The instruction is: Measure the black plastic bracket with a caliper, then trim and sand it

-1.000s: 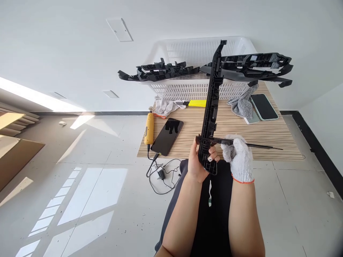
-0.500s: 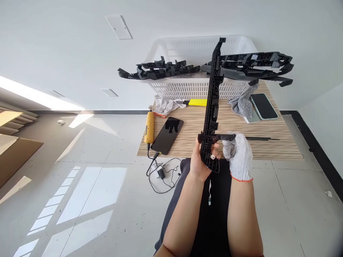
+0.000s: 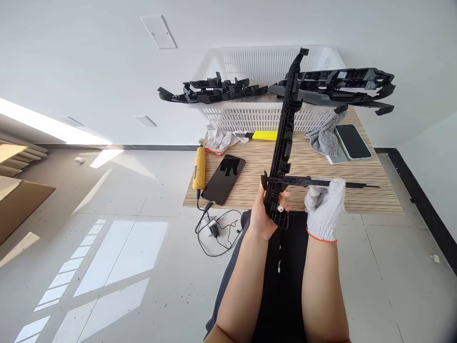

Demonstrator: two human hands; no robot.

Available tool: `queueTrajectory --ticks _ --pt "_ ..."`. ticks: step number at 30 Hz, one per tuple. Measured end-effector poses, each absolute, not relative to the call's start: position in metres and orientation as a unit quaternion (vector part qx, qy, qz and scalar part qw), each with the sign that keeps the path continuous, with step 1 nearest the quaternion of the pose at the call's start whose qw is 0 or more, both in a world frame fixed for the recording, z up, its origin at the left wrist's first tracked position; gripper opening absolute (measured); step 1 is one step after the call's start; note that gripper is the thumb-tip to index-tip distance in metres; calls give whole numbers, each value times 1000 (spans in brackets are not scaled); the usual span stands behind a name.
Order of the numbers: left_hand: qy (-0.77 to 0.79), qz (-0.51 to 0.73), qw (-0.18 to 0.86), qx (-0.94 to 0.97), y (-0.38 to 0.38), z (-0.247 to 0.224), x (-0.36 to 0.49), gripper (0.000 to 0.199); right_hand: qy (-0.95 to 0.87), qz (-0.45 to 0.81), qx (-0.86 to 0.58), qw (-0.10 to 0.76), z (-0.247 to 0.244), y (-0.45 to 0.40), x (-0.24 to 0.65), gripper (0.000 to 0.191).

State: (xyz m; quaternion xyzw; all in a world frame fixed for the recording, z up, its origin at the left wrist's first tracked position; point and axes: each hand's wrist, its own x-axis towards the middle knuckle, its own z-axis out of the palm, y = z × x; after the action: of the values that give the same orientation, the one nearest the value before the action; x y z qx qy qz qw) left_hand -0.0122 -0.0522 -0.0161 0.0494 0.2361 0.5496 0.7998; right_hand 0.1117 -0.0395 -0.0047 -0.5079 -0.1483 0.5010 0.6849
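A long black plastic part (image 3: 284, 128) stands tilted in front of me, its top leaning right. My bare left hand (image 3: 266, 214) is closed around its lower end, with a ring on one finger. Across the lower part lies a black caliper (image 3: 296, 181), its jaws at the left side of the part and its beam pointing right. My right hand (image 3: 325, 207), in a white glove with an orange cuff, is closed on the caliper's beam.
A white basket (image 3: 246, 116) holding black parts (image 3: 221, 90) stands at the table's back. On the striped table (image 3: 378, 200) are a yellow tool (image 3: 199, 169), a black phone (image 3: 223, 180), another phone (image 3: 353, 142), gloves (image 3: 219, 139) and a yellow-handled knife (image 3: 264, 136).
My right hand has shifted right along the caliper, baring more of its beam. The black part leans further right at its top, and its lower end has moved slightly left with my left hand.
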Motion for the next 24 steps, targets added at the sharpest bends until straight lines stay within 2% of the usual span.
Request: queueTrajectory --ticks 6,11,17,24 --pt "252 549 796 43 -52 -14 -15 59 -150 467 -473 732 7 -40 120 34" --pt "238 556 796 37 -52 -15 -14 57 -150 458 -370 794 0 -40 146 47" --pt "232 554 799 27 -52 -15 -12 56 -125 533 -275 791 -16 -39 164 27" --pt "239 554 797 29 -53 -17 -8 55 -122 541 -251 793 -14 -40 165 23"
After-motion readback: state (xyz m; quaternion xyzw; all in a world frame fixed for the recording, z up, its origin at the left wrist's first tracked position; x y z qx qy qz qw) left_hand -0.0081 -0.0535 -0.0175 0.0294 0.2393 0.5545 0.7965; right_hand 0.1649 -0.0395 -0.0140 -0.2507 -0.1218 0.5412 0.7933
